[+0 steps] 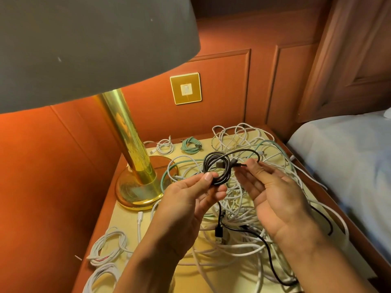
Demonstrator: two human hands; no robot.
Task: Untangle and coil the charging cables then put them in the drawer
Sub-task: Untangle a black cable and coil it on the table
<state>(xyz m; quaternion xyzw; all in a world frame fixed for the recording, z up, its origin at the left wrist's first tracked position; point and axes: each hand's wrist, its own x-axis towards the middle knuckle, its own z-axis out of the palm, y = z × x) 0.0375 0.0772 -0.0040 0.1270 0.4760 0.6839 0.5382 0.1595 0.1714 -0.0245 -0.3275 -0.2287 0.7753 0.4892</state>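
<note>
A big grey lampshade (84,45) fills the upper left of the corner, and a bed with pale sheets (349,161) runs along the right. Between them stands the nightstand (127,216), its cream top mostly buried under a loose tangle of cables (243,246), white for the most part, with green and black strands running through it. The brass lamp stem and base (135,166) rise at the table's left rear.

Both hands are up over the heap. The left hand (186,201) pinches a small black coiled cable (215,168), thumb pressed on the near side of the loops. The right hand (273,195), palm turned up, grips that cable's loose tail at its fingertips, just right of the coil, so the black cable hangs above the tangle and clear of the tabletop.

Finished bundles lie apart from the heap: two white coils (108,246) at the front left edge, a smaller white coil (164,144) and a green coil (190,145) side by side near the wall. A gold switch plate (185,88) sits on the orange panelling above them.
</note>
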